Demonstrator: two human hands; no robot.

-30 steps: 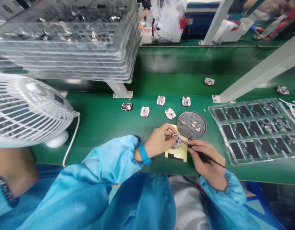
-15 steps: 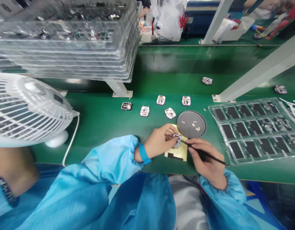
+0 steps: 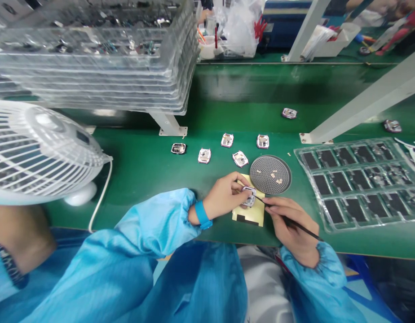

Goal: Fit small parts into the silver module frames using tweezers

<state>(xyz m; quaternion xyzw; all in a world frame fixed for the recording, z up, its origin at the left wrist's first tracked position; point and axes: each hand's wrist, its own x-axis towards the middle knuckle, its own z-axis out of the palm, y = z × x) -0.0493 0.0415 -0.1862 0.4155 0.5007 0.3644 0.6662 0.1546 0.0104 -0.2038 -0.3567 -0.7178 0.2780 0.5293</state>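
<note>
Between the thumb and fingers of my left hand (image 3: pixel 226 195) is a small silver watch case (image 3: pixel 249 197), its open inner side facing up. My right hand (image 3: pixel 297 224) grips black tweezers (image 3: pixel 303 228) like a pen, their tip reaching the inside of the case. What the tip touches is too small to make out. Under the case lies a yellow pad (image 3: pixel 239 214) with a dark strip along its near edge. Just beyond my right hand, a round grey perforated dish (image 3: pixel 270 168) holds several tiny pale pieces.
Several more watch cases (image 3: pixel 240 159) lie on the green bench beyond my hands. To the right is a clear tray (image 3: pixel 338 184) of dark screens. A white fan (image 3: pixel 42 148), stacked plastic trays (image 3: pixel 174 85) and a slanted white post (image 3: pixel 359 94) stand around.
The tweezers' tip and the watch case have shifted slightly, and the case now shows more of its inner face. My right hand has turned a little; both hands keep their holds.
</note>
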